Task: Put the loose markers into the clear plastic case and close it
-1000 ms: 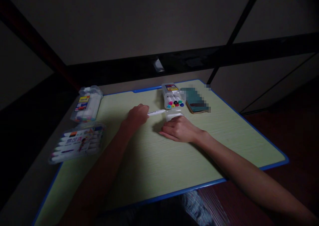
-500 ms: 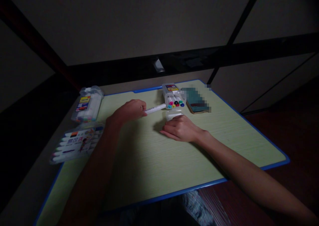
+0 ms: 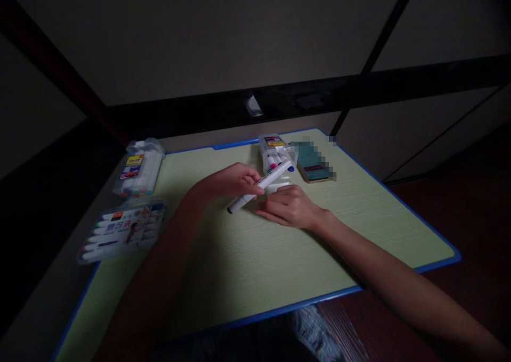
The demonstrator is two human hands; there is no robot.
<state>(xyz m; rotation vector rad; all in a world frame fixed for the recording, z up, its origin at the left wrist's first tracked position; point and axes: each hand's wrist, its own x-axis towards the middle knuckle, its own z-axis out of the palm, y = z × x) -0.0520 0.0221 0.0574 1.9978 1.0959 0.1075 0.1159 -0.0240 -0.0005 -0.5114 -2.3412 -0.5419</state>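
A white marker [image 3: 271, 177] with a dark end is pinched in my left hand [image 3: 237, 181]. It slants up to the right, and its upper end overlaps the front of a clear plastic marker case [image 3: 265, 151]. The case lies open, with several coloured marker ends facing me. My right hand [image 3: 289, 206] rests with curled fingers just in front of the case, against or beside its flipped-down clear lid [image 3: 279, 182]. What those fingers hold, if anything, is hidden.
A teal phone-like object [image 3: 315, 162], partly blurred out, lies right of the case. At the left stand a closed marker case [image 3: 139, 167] and a flat clear marker pack [image 3: 122, 231] that overhangs the edge of the blue-rimmed table [image 3: 247, 277]. A wall rises behind.
My left hand has moved right, toward my right hand, with the marker. The marker has turned from nearly level to a steeper slant, and its dark end now shows. My right hand has stayed put.
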